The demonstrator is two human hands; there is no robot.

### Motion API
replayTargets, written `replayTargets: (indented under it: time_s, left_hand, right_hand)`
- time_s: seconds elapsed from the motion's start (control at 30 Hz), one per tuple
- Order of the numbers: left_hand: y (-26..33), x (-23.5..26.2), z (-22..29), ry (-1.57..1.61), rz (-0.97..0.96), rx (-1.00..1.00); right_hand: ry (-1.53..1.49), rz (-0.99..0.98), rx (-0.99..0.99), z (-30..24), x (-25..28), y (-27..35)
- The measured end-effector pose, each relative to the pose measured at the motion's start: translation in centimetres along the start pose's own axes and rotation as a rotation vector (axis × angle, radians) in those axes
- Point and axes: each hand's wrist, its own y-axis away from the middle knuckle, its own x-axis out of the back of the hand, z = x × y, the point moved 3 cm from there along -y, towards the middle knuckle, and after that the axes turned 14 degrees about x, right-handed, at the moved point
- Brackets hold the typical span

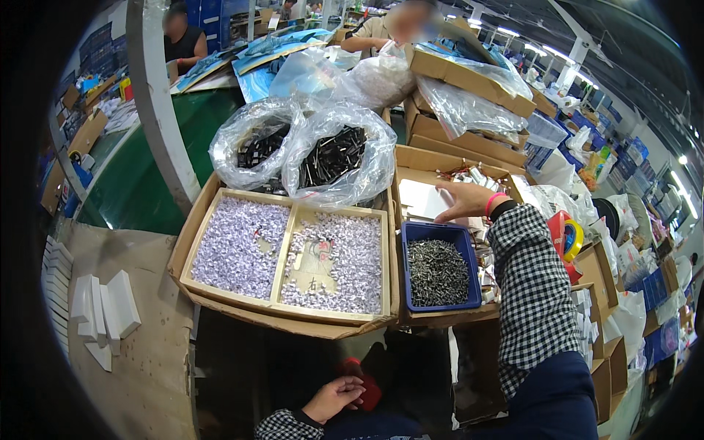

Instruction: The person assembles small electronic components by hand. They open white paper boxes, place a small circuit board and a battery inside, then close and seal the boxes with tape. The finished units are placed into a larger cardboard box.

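Observation:
My right hand (466, 202) reaches into a cardboard box on the right. Its thumb and fingers bend around the right end of a flat white piece (419, 198). Just below that hand, a blue plastic bin (475, 290) holds a heap of small metal screws (437, 271). My left hand (335, 400) is low, near my lap, with its fingers curled together. Whether anything is between those fingers is hidden. Beyond its fingertips is a red object (371, 394), too dark to name.
A wooden tray (282, 257) with two compartments of small whitish parts sits in front. Behind it, clear bags (334, 158) hold black parts. White blocks (103, 312) lie on cardboard at left. A metal post (163, 95) rises at left; yellow tape (574, 242) stands right. Two people are beyond.

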Motion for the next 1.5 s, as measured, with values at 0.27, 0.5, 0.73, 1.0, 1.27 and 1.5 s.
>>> replayTargets:
  time_s: [0.27, 0.5, 0.73, 1.0, 1.27, 1.5]
  left_hand:
    - [0.8, -1.7, 1.8, -0.017, -0.004, 0.041]
    - [4.3, -5.5, 4.9, -0.152, -0.170, -0.153]
    - [8.8, -10.2, 11.1, -0.261, -0.279, -0.719]
    - [10.5, -11.6, 10.0, -0.313, -0.150, -0.641]
    - [10.5, -10.9, 7.6, -0.464, -0.046, -0.567]
    - [10.5, -11.3, 7.3, -0.554, 0.166, -0.719]
  right_hand:
    - [0.229, 0.290, 0.151, -2.0, 0.8, 2.3]
    - [0.364, 0.701, 0.153, -6.7, 5.9, 10.1]
    - [-0.209, 0.502, 0.348, -18.5, -0.5, 19.4]
    - [-0.792, 0.335, 0.405, -25.1, -13.0, 19.3]
    - [-1.144, 0.518, 0.448, -26.1, -19.0, 20.0]
    - [-1.200, 0.529, 0.432, -25.3, -21.0, 19.8]
